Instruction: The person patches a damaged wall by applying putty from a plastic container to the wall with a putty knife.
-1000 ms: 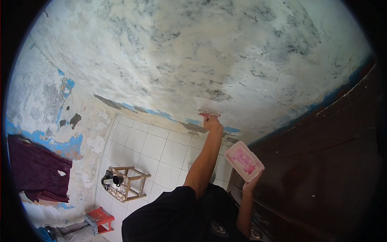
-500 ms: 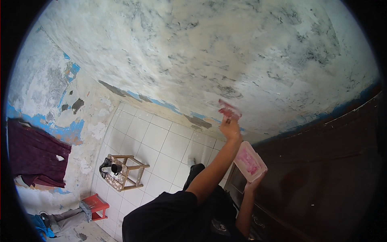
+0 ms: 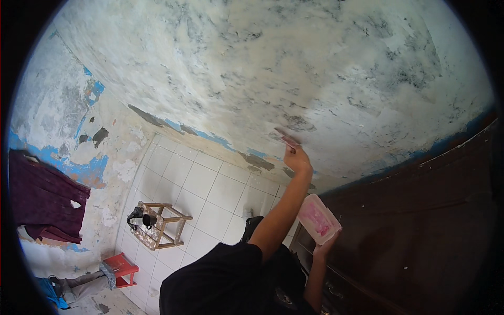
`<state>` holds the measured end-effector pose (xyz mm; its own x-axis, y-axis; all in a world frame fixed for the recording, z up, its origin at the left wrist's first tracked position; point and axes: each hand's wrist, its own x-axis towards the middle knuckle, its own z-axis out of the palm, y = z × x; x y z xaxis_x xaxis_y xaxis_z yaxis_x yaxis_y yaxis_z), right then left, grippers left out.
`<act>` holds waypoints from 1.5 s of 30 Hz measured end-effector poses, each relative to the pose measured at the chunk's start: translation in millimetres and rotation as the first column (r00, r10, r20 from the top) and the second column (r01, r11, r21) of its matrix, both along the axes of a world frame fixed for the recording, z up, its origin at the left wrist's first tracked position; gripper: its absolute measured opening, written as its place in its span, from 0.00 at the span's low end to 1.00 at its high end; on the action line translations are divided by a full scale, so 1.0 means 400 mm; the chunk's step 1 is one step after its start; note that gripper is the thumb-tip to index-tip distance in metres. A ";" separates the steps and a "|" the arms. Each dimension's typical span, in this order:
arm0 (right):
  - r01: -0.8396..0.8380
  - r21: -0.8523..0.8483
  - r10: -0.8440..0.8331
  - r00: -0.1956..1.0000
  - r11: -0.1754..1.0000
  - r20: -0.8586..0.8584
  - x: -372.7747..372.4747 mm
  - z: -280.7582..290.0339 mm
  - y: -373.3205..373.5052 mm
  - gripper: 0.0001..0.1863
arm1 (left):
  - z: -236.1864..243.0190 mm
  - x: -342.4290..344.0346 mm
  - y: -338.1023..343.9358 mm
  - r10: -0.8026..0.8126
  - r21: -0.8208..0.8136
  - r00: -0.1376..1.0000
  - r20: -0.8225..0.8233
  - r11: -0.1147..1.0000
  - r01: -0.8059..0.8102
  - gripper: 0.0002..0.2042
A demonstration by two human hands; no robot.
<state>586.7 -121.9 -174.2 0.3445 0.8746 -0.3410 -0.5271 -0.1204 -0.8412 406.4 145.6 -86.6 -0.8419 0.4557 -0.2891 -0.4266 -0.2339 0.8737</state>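
Observation:
My left hand [image 3: 298, 160] grips a flat, reddish putty scraper [image 3: 290, 141] with its edge at the patchy white-and-grey wall [image 3: 247, 73]. The blade lies beside a dark smudged patch low on that wall. Lower and to the right, my right hand [image 3: 326, 247] supports a shallow rectangular plastic container [image 3: 332, 214] from its lower end. The container is tilted, and pink smears cover its inside. Most of the right-hand fingers are hidden beneath it.
A paint-spotted wooden stool [image 3: 165, 226] bearing a black cup [image 3: 149, 221] stands on white floor tiles [image 3: 202, 178]. Further left are a red plastic stool [image 3: 122, 266] and a maroon cloth [image 3: 50, 197] at the wall. A dark brown wooden surface [image 3: 409, 236] fills the right side.
My left hand has shifted slightly up, carrying the scraper leftward along the wall. The container in my right hand has moved a little down and left.

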 end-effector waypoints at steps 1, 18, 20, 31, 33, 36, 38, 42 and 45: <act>-0.003 0.004 0.003 1.000 1.000 0.001 0.001 -0.001 0.007 0.37 | 0.041 0.023 -0.021 0.003 0.004 1.000 0.001 1.000 -0.003 0.05; -0.026 -0.006 0.025 0.999 1.000 -0.041 -0.018 0.037 0.036 0.38 | 0.174 0.028 0.034 -0.032 -0.190 0.940 -0.340 0.981 -0.036 0.24; -0.027 -0.012 0.027 0.998 1.000 -0.052 -0.023 0.023 0.040 0.38 | 0.176 0.060 -0.043 -0.074 -0.155 0.942 -0.329 0.988 0.023 0.22; -0.083 0.075 0.088 0.994 0.994 -0.061 -0.056 0.023 0.049 0.38 | -0.070 -0.257 0.029 0.231 -0.059 0.971 0.066 0.972 -0.227 0.06; -0.077 0.055 0.081 0.994 0.996 -0.071 -0.038 -0.022 0.036 0.38 | -0.034 -0.213 0.049 0.169 -0.091 0.984 -0.063 0.981 -0.174 0.09; -0.041 -0.029 0.038 0.994 0.999 -0.103 -0.043 -0.030 0.024 0.38 | 0.062 -0.082 0.016 0.050 -0.126 0.952 -0.301 0.988 -0.092 0.11; -0.057 -0.032 0.055 0.996 0.998 -0.065 -0.017 -0.053 0.021 0.41 | 0.144 0.018 -0.049 0.016 -0.029 0.973 -0.228 0.999 -0.024 0.10; -0.105 -0.047 0.105 0.994 0.993 -0.009 -0.020 -0.052 0.035 0.44 | 0.075 0.007 -0.139 -0.127 0.179 0.989 -0.074 0.974 0.138 0.08; -0.080 0.042 0.083 0.993 0.996 -0.089 -0.005 -0.041 0.042 0.39 | -0.065 -0.085 -0.119 -0.031 0.050 0.986 0.161 0.998 0.023 0.12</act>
